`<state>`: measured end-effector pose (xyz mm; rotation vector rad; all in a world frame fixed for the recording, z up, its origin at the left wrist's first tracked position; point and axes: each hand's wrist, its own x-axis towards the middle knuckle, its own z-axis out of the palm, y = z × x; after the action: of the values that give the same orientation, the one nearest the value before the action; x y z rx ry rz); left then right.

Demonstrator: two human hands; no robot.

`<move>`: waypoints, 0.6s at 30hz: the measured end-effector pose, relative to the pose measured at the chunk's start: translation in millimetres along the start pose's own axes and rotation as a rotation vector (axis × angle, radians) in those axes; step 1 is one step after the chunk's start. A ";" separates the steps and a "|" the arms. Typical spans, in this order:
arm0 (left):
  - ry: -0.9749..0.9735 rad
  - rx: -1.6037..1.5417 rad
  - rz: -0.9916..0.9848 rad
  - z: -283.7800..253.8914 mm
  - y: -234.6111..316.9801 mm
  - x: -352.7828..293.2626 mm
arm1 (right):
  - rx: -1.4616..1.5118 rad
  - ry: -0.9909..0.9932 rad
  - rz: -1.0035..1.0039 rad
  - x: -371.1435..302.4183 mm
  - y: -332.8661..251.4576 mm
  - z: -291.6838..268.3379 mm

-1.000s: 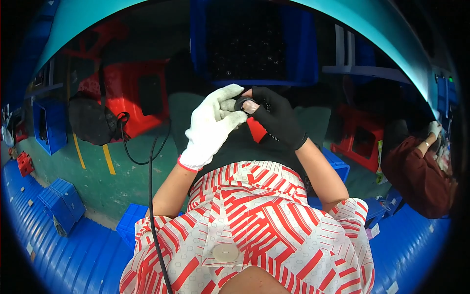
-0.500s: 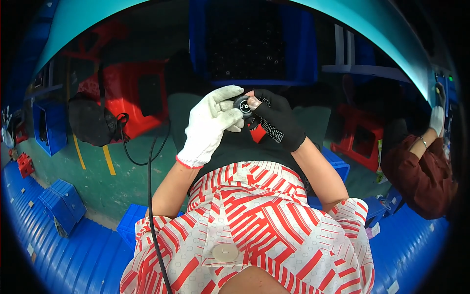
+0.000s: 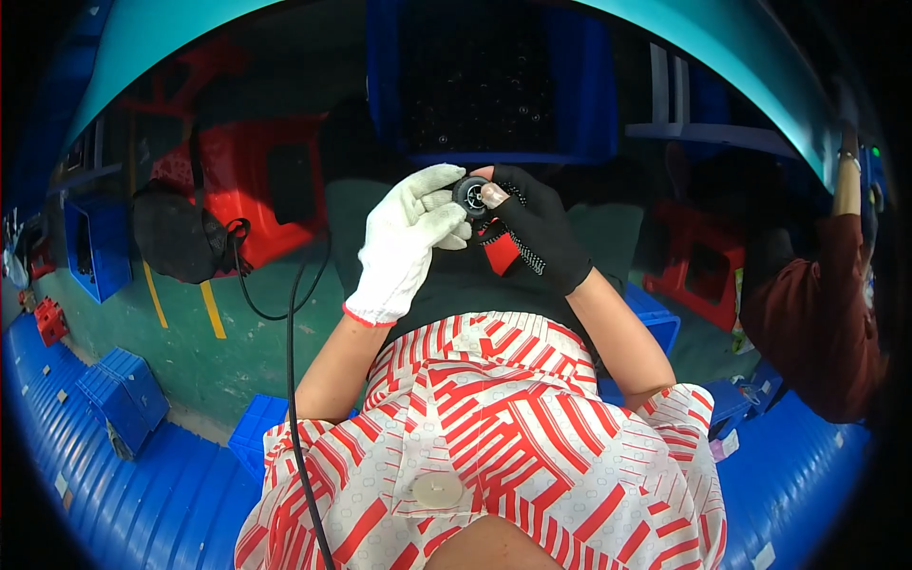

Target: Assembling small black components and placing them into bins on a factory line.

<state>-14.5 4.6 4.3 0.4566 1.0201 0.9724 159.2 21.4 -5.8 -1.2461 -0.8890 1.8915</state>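
Observation:
Between both hands, over my lap, is a small black wheel (image 3: pixel 472 196) with a silvery spoked centre. My left hand (image 3: pixel 410 223), in a white knit glove with a red cuff, pinches the wheel's left side between thumb and fingers. From the right, my right hand (image 3: pixel 534 223) grips it too, in a black glove that leaves the thumb tip bare, the thumb pressed on the wheel's face. Below the right fingers shows a red pointed piece (image 3: pixel 501 254); whether the hand holds it cannot be made out.
Ahead lies a blue bin (image 3: pixel 587 85) with many small dark parts. Red stools (image 3: pixel 249 180) stand left and right. A black cable (image 3: pixel 291 380) runs along my left side beside a black bag (image 3: pixel 173 233). At right, a co-worker's dark red sleeve (image 3: pixel 817 323) reaches toward the teal table edge (image 3: pixel 760 85).
The wheel has shifted slightly left and turned more face-up in my hands. More of the red piece shows beneath. The co-worker's arm has reached farther forward.

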 end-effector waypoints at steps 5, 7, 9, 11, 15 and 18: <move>0.009 0.081 -0.010 9.3 2.6 -3.0 | -0.116 0.035 -0.042 -1.6 0.1 0.0; 0.059 0.236 0.023 15.2 2.5 -5.0 | -0.203 0.039 -0.064 -1.1 4.9 0.6; 0.068 0.192 0.042 14.6 -2.3 -5.2 | -0.232 0.025 -0.115 -0.5 7.6 1.2; 0.076 0.149 0.062 13.9 -2.4 -5.0 | -0.261 0.011 -0.167 0.3 9.0 1.1; 0.095 0.480 0.179 15.6 0.8 -4.1 | -0.330 -0.034 -0.171 3.1 9.9 -4.8; 0.138 0.726 0.333 16.8 -1.6 -6.1 | -0.392 -0.031 -0.179 -0.7 4.2 -1.2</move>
<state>-0.3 0.4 14.3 1.2019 1.4479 0.9103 159.9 18.9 -9.4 -1.3106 -1.3888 1.6480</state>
